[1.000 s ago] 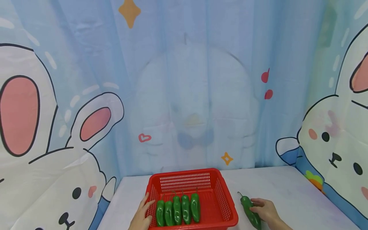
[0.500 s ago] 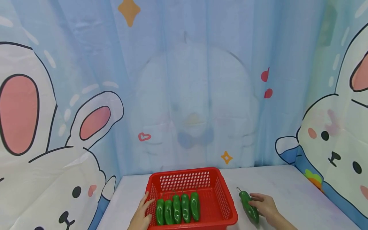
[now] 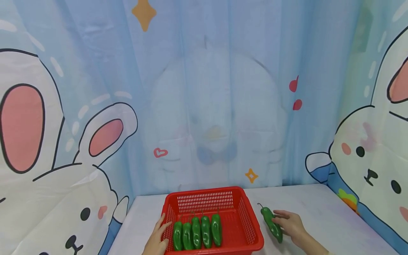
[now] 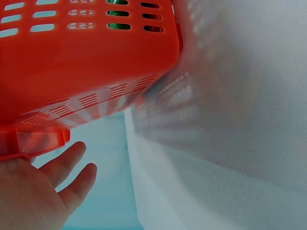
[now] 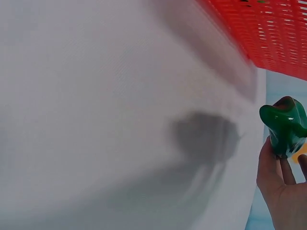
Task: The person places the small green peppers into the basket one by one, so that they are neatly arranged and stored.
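Observation:
My right hand [image 3: 291, 225] holds a glossy green pepper [image 3: 271, 224] by its side, between thumb and fingers, to the right of the red basket [image 3: 237, 238]. In the right wrist view this pepper [image 5: 286, 127] is seen end-on, lifted off the table, with its shadow below. My left hand [image 3: 155, 238] rests at the basket's left rim. Some of its fingers reach over the edge, while others [image 4: 72, 167] stretch out loosely beside the outer wall. Inside the basket several green peppers [image 3: 196, 232] lie side by side in a row, stems pointing away, toward the left.
A white table [image 3: 313, 205] carries the basket. Behind it hangs a pale blue curtain [image 3: 207, 106] printed with cartoon rabbits. The right part of the basket floor shows bare red plastic beside the row.
My right hand has lifted the pepper and moved it slightly away from me and left, toward the basket. The left hand and the peppers in the basket stay put.

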A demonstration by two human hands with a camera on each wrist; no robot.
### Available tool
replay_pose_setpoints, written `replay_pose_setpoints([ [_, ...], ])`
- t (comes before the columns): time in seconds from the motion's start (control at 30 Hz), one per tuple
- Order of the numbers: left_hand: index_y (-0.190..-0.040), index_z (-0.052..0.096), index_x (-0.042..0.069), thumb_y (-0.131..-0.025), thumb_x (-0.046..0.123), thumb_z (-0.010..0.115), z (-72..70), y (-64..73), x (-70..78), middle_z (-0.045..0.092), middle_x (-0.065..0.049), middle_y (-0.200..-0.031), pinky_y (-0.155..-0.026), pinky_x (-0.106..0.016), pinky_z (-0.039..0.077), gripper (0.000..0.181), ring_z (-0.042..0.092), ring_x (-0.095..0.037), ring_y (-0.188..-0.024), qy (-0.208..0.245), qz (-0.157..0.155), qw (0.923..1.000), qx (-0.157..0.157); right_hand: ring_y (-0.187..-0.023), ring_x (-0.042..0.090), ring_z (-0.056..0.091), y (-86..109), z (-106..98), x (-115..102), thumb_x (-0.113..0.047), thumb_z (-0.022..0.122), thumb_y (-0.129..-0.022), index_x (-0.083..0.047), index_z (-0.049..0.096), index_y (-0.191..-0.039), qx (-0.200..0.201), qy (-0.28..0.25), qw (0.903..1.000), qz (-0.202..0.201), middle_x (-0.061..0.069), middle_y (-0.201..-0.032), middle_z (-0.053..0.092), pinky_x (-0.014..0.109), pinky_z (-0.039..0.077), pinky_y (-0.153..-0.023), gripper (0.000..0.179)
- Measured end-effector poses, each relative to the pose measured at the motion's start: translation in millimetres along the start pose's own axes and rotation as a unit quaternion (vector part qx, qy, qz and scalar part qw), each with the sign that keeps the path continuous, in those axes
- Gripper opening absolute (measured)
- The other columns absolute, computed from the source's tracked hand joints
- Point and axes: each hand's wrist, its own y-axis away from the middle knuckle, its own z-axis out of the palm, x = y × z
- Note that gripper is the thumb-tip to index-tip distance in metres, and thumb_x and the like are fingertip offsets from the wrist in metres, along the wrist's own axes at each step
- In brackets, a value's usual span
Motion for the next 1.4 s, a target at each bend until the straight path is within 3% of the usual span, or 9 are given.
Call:
replay_pose_setpoints([
  [0.17, -0.137, 0.054, -0.002, -0.077, -0.003, 0.055, 0.6, 0.0, 0.2, 0.020, -0.022, -0.159, -0.102, -0.071, 0.030, 0.060, 0.021, -0.052, -0.141, 0.003, -0.008, 1.0000, -0.001, -0.110, 0.049, 0.057, 5.0, -1.0, -11.6, -0.008, 0.067, -0.087, 0.013, 0.046, -0.136, -0.006, -0.028, 0.9996, -0.004, 0.040, -0.134, 0.045, 0.048, 0.057, -0.075, 0.057],
  [0.47, -0.137, 0.054, -0.003, -0.077, -0.004, 0.055, -0.4, 0.9, 1.1, 0.020, -0.023, -0.159, -0.102, -0.070, 0.031, 0.059, 0.021, -0.053, -0.140, 0.004, 0.003, 1.0000, 0.001, -0.101, 0.039, 0.064, 17.5, 2.6, -37.0, -0.008, 0.065, -0.089, 0.014, 0.045, -0.137, -0.018, -0.057, 0.9976, -0.034, 0.039, -0.131, 0.049, 0.047, 0.057, -0.079, 0.056],
  [0.87, -0.137, 0.054, -0.003, -0.077, -0.004, 0.055, -0.7, 0.8, 1.1, 0.021, -0.024, -0.158, -0.102, -0.070, 0.030, 0.060, 0.022, -0.053, -0.140, 0.001, 0.007, 1.0000, 0.003, -0.085, 0.023, 0.070, 28.9, 10.4, -54.9, -0.008, 0.064, -0.091, 0.017, 0.044, -0.136, -0.044, -0.114, 0.9919, -0.034, 0.028, -0.109, 0.066, 0.047, 0.057, -0.079, 0.056],
  [1.2, -0.137, 0.053, -0.003, -0.077, -0.004, 0.054, -0.3, -0.9, -0.1, 0.020, -0.024, -0.158, -0.102, -0.071, 0.029, 0.060, 0.021, -0.053, -0.140, 0.002, 0.003, 1.0000, -0.006, -0.090, 0.024, 0.069, 29.9, 19.1, -60.1, -0.010, 0.065, -0.091, 0.015, 0.045, -0.136, -0.055, -0.117, 0.9908, -0.041, 0.034, -0.124, 0.057, 0.048, 0.057, -0.081, 0.056],
  [1.4, -0.136, 0.054, -0.004, -0.076, -0.004, 0.054, -0.1, -0.2, -0.5, 0.020, -0.025, -0.158, -0.102, -0.070, 0.030, 0.060, 0.022, -0.053, -0.140, -0.002, 0.012, 0.9999, 0.000, -0.089, 0.021, 0.069, 32.1, 24.4, -64.5, -0.010, 0.065, -0.090, 0.015, 0.047, -0.135, -0.055, -0.122, 0.9892, -0.059, 0.028, -0.117, 0.064, 0.046, 0.057, -0.080, 0.054],
])
